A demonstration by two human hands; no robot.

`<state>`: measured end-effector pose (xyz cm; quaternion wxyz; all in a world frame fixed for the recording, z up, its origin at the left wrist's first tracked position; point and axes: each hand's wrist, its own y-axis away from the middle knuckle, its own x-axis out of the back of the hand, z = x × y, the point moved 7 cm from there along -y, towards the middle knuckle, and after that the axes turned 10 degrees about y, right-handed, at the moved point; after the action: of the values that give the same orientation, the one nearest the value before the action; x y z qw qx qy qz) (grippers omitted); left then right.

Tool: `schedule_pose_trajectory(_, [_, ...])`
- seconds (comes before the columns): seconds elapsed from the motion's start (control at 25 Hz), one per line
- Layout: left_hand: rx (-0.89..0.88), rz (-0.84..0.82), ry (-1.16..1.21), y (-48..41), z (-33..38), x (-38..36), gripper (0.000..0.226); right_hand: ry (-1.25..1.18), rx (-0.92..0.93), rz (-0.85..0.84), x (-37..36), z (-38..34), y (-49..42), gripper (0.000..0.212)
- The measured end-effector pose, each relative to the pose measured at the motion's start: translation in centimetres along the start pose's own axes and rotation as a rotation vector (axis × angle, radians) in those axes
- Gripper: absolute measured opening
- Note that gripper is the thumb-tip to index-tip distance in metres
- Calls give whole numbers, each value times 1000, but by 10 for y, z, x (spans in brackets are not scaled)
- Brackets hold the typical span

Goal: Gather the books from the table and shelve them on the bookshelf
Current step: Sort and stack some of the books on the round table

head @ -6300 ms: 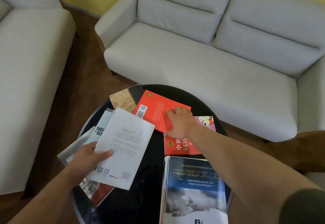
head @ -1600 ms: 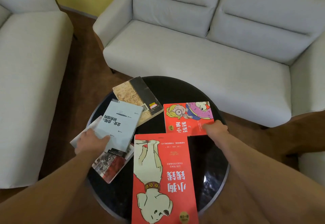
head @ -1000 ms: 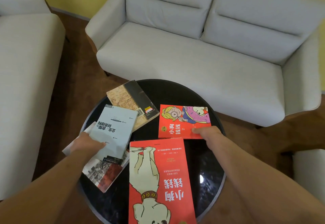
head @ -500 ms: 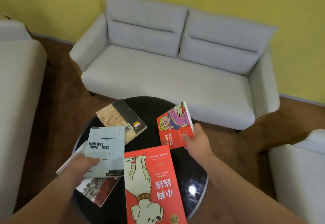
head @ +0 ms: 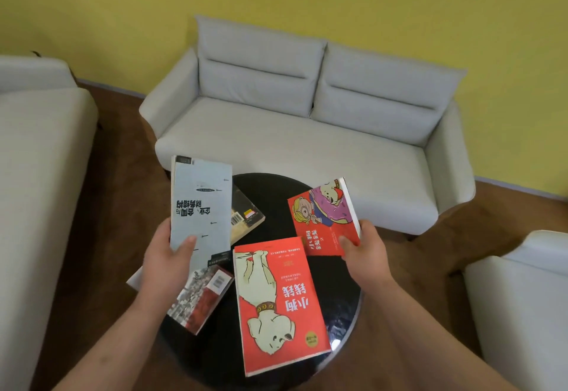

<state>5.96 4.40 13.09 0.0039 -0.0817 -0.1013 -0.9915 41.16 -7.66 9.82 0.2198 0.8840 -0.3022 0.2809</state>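
Head view, looking down on a round black table (head: 347,304) with grey sofas behind and to either side, against a yellow wall. Left hand (head: 164,260) grips the near end of a pale blue-grey book (head: 201,203), thumb on the cover and fingers hidden beneath, the book tilted up clear of the table. Right hand (head: 365,255) pinches the near corner of a small red children's book (head: 325,215), thumb on top, likewise raised and tilted. Remaining on the table: a large red book with a white dog on its cover (head: 279,304), its near edge reaching the table's rim; a book with a photographic cover (head: 201,297) lying partly under the left wrist, with a white edge of something flat showing below it; and a tan-and-black book (head: 247,215) mostly hidden behind the raised pale one. No bookshelf is in view. Judged stage: early gathering, two books lifted, at least three left. Risks: each book is held by one end only, so a slim paperback may droop, fan open or slip if swung quickly; with both hands occupied, picking up further books means stacking against a held one, which could loosen either grip; a brush of the forearm could push the large red book off the rim
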Motion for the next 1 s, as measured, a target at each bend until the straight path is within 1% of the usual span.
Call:
schedule_pose_trajectory(0.08, [-22, 0, 84, 12, 12, -1, 43, -23, -10, 23, 5, 2, 5, 33])
schedule_pose_trajectory(0.2, [29, -45, 213, 28, 12, -1, 46, -33, -25, 38, 12, 4, 9, 31])
schedule_pose_trajectory(0.28, [67, -57, 225, 40, 8, 1, 47, -38, -18, 43, 18, 5, 8, 29])
schedule_pose_trajectory(0.36, [111, -94, 203, 48, 3, 5, 43, -47, 0, 38, 25, 4, 8, 28])
schedule_pose_trajectory(0.4, [140, -153, 190, 47, 2, 6, 40, -47, 11, 35, 30, 3, 8, 28])
schedule_pose_trajectory(0.48, [228, -351, 137, 46, 2, 3, 34, -51, 35, 23, 41, 0, 6, 29])
schedule_pose_trajectory(0.52, [278, -453, 68, 44, 4, -1, 34, -54, 48, 15, 48, -2, 6, 28])
schedule_pose_trajectory(0.6, [333, -629, -199, 40, 10, -16, 34, -48, 81, -3, 61, -6, 6, 30])
schedule_pose_trajectory(0.64, [321, -698, -393, 36, 12, -27, 35, -44, 97, -15, 68, -8, 7, 32])
schedule_pose_trajectory(0.68, [267, -740, -611, 30, 15, -40, 38, -42, 112, -27, 75, -10, 8, 35])
schedule_pose_trajectory(0.76, [66, -777, -1042, 19, 25, -75, 41, -49, 145, -34, 88, -12, 10, 34])
schedule_pose_trajectory(0.88, [-278, -711, -1581, 16, 33, -129, 37, -81, 164, -20, 104, -10, 14, 24])
schedule_pose_trajectory(0.96, [-403, -694, -1802, 24, 26, -162, 36, -86, 164, -15, 113, -7, 16, 24])
schedule_pose_trajectory(1.0, [-464, -695, -1851, 31, 22, -175, 38, -78, 166, -15, 117, -6, 17, 24])
